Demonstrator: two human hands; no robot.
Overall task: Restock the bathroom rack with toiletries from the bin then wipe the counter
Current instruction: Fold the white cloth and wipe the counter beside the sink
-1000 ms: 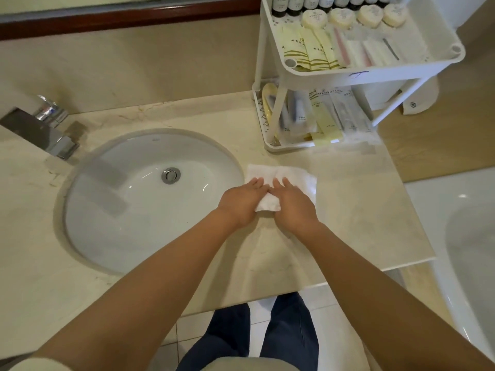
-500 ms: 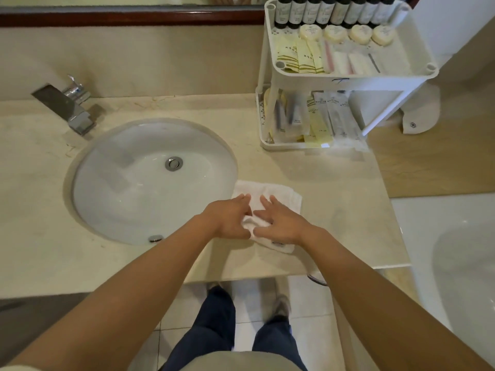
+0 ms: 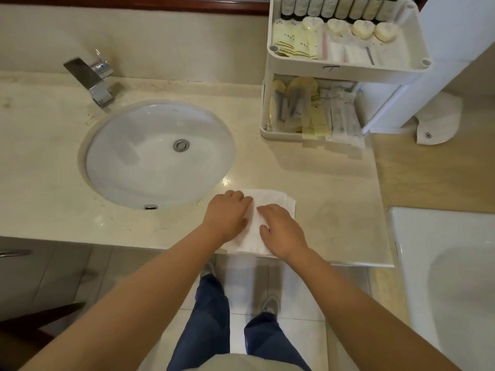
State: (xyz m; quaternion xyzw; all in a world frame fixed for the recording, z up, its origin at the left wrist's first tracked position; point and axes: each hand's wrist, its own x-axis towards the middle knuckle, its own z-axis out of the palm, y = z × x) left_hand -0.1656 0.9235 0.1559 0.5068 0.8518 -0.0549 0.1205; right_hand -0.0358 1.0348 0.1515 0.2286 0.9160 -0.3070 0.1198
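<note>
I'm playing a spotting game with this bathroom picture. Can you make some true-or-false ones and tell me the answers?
1. The left hand and the right hand are both on the cloth. True.
2. The cloth lies in the sink. False: it lies on the counter, right of the sink, at the front edge.
3. The rack has two shelves. True.
4. Water runs from the tap. False: no water comes out.
5. The bottles stand on the bottom shelf. False: they stand in a row at the back of the top shelf.
</note>
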